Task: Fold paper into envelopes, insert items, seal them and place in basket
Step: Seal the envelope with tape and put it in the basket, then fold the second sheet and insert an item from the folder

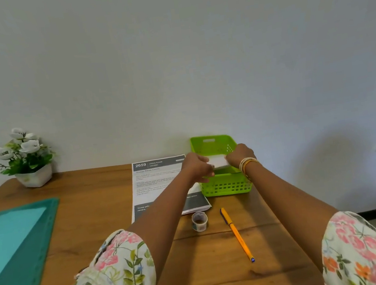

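Observation:
A white folded paper envelope (pixel 218 161) hangs over the open top of the green plastic basket (pixel 225 186) at the far side of the wooden table. My left hand (pixel 197 167) grips its left end and my right hand (pixel 239 155) grips its right end. Both arms stretch forward from flowered sleeves. What lies inside the basket is hidden behind the envelope and my hands.
A printed sheet (pixel 156 183) lies left of the basket, partly under my left arm. A small tape roll (pixel 200 221) and an orange pen (pixel 237 234) rest nearer me. A teal mat (pixel 16 251) covers the left side. A flower pot (pixel 33 175) stands far left.

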Available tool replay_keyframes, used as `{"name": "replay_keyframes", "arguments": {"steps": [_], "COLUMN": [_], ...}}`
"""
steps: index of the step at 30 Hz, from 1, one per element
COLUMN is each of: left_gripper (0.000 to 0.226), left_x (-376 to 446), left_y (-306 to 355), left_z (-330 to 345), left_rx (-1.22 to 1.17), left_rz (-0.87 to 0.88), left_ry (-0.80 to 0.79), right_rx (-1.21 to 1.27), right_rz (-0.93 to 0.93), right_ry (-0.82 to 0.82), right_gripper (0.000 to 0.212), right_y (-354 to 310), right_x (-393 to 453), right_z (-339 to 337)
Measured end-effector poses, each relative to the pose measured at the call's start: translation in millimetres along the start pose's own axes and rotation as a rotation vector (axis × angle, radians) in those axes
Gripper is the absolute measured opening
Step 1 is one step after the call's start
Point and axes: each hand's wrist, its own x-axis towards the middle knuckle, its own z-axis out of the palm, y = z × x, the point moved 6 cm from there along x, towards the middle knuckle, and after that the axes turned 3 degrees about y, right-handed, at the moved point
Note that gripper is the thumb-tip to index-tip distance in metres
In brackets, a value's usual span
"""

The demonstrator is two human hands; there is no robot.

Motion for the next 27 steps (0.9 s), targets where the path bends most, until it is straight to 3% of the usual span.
{"name": "replay_keyframes", "arguments": {"steps": [3,7,11,16,22,27], "left_gripper": [0.034,0.029,0.019,0.017,0.020,0.029], "left_x": [-7,-30,-63,-104,-143,-165], "left_y": [3,-2,-21,-44,-82,-118], "left_z": [-5,-17,-33,-63,-110,-147], "left_rx": [0.137,0.194,0.235,0.310,0.531,0.681], "left_rz": [0.114,0.272,0.305,0.314,0.301,0.183], "left_ry": [0.040,0.154,0.226,0.259,0.317,0.348], "right_rx": [-0.165,-0.209,-0.327,-0.234,-0.337,-0.510], "right_rz": [-0.065,-0.100,-0.353,-0.577,-0.778,-0.864], "right_ry": [0.033,0.069,0.250,0.307,0.132,-0.003], "right_gripper": [0.032,0.037,0.034,0.036,0.034,0.036], "right_y": [-3,-1,-17,-28,-37,-49], "right_x": [-15,-31,-73,-134,-198,-228], "right_z": [-4,-2,2,26,78,121]}}
